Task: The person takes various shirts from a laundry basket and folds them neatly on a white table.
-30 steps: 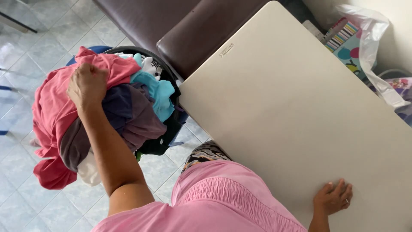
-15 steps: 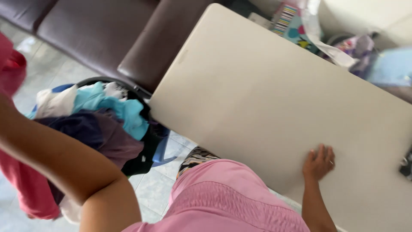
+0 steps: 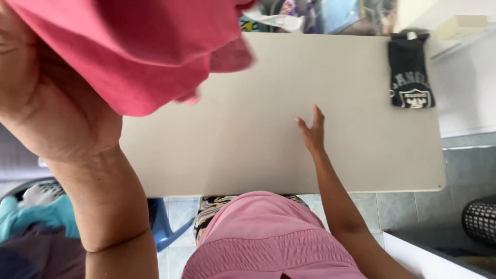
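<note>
My left hand (image 3: 46, 103) is raised close to the camera at the upper left, holding a red-pink garment (image 3: 150, 46) that hangs over the left part of a beige folding table (image 3: 248, 150). My right hand (image 3: 312, 132) rests flat on the table top near its middle, fingers spread, holding nothing. A folded black shirt (image 3: 411, 72) with a white print lies at the table's far right corner.
A laundry basket (image 3: 31, 217) with teal, white and purple clothes stands on the tiled floor at lower left. A black mesh bin (image 3: 480, 219) is at lower right. Colourful items (image 3: 310, 15) lie beyond the table's far edge.
My left hand has lifted the red-pink garment out of the basket and swung it up over the table. The view has turned toward the table; my right hand stays on it.
</note>
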